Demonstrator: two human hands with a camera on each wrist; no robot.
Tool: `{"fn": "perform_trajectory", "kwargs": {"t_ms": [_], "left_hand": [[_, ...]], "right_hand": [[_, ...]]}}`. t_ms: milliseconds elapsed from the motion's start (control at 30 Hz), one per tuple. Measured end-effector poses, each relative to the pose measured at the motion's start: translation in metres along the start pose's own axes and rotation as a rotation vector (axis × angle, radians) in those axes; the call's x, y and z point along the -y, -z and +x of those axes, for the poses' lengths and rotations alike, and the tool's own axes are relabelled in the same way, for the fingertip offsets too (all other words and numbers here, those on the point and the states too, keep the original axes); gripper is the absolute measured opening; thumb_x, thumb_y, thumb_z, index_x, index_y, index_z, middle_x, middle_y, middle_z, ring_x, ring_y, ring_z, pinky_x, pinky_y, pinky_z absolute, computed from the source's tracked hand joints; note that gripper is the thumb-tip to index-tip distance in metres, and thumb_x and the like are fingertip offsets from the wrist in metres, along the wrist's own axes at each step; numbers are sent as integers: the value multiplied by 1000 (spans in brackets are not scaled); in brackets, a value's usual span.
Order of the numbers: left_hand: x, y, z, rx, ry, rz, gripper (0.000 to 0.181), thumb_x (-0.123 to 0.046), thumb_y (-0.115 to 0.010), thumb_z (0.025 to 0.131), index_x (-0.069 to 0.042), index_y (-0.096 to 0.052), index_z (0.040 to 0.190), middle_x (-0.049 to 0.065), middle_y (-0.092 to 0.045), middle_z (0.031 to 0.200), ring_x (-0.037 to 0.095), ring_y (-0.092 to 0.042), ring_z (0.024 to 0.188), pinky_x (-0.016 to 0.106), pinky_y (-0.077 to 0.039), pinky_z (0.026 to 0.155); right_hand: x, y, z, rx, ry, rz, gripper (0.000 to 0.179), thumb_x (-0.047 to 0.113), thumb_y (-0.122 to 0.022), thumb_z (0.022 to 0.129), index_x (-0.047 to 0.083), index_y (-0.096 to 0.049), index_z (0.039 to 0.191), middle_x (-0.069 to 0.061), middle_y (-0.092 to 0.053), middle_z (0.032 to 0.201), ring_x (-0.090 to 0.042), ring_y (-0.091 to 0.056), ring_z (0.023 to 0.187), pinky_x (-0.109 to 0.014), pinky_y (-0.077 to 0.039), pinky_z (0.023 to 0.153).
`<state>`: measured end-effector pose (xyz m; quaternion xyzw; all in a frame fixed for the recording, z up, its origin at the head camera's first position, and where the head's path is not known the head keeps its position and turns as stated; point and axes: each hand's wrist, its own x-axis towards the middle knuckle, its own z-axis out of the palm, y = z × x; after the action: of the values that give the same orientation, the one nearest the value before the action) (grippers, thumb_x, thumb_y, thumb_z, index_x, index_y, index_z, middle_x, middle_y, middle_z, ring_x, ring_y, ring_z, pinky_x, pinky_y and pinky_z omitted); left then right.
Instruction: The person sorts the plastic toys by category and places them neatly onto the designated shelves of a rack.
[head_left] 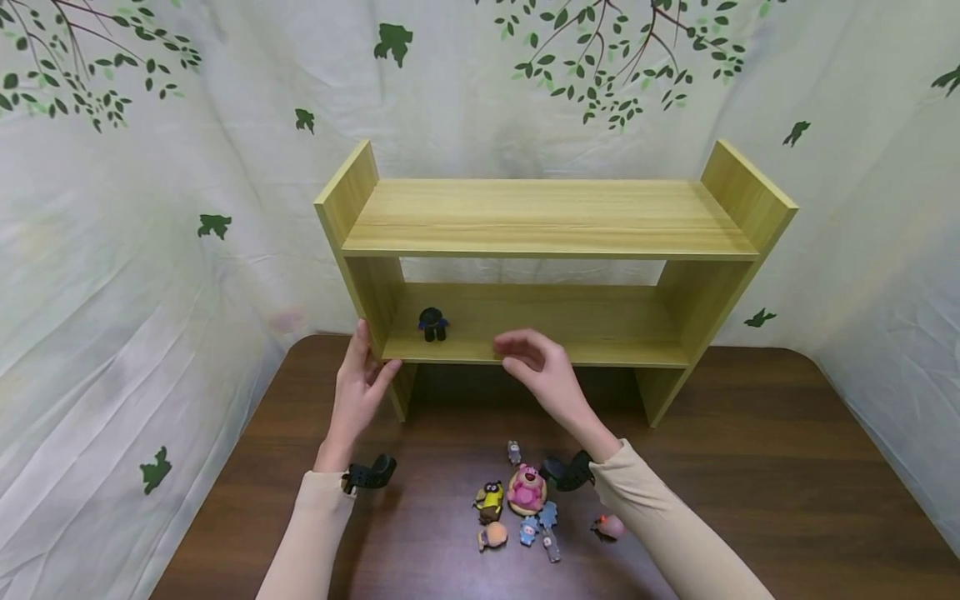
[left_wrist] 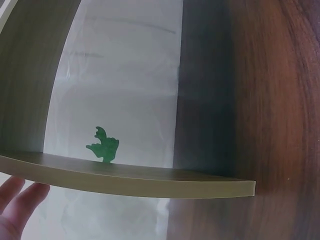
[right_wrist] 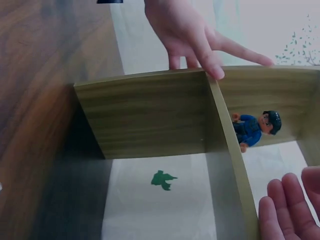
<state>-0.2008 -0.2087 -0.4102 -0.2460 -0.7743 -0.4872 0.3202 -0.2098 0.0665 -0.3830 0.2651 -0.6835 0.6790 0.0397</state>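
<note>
The wooden shelf (head_left: 551,218) stands on the table. My left hand (head_left: 362,392) rests against its left side panel, thumb on the front edge of the lower board. In the right wrist view the left hand (right_wrist: 192,37) has its fingers extended over the panel. My right hand (head_left: 546,375) hovers at the front edge of the lower board, fingers loosely bent with nothing between them. A small toy policeman (head_left: 432,324) stands at the left end of that board; the right wrist view shows the toy policeman (right_wrist: 255,129) in blue with a black cap.
Several small toys lie on the table (head_left: 247,508) before the shelf: a pink bear (head_left: 527,490), a yellow figure (head_left: 490,501), an orange-tan one (head_left: 492,536), a blue one (head_left: 528,531), grey ones. A pink toy (head_left: 609,527) lies near the right sleeve. Leaf-printed cloth hangs behind.
</note>
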Motion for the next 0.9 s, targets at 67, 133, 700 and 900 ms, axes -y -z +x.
{"fn": "perform_trajectory", "kwargs": {"t_ms": [67, 133, 700, 900], "left_hand": [[-1, 0, 1, 0, -3, 5, 102, 20, -60, 84, -42, -15, 152, 31, -31, 143, 51, -51, 110, 24, -49, 84], [8, 1, 0, 5, 13, 30, 100, 17, -61, 84, -40, -15, 153, 29, -27, 147, 52, -47, 115, 38, -50, 85], [30, 1, -5, 17, 66, 130, 80, -9, -65, 92, -29, -19, 154, 18, -26, 153, 42, -49, 117, 55, -50, 75], [31, 0, -4, 7, 58, 116, 94, 13, -66, 83, -26, -20, 154, 22, -30, 150, 45, -51, 114, 55, -51, 75]], "right_hand": [[0, 4, -6, -10, 9, -2, 24, -6, -59, 91, -8, -60, 115, -21, -62, 113, -30, -59, 107, -33, -47, 92], [1, 8, -13, -16, 14, 0, 23, -5, -59, 92, -7, -60, 114, -21, -62, 113, -30, -58, 107, -34, -47, 92], [-22, 30, -68, 36, -40, 2, 24, -6, -59, 91, -12, -58, 114, -21, -63, 108, -30, -62, 101, -37, -50, 88], [-34, 31, -83, 49, -42, -27, 21, -8, -58, 91, -9, -60, 112, -21, -64, 105, -32, -63, 97, -35, -51, 85]]}}
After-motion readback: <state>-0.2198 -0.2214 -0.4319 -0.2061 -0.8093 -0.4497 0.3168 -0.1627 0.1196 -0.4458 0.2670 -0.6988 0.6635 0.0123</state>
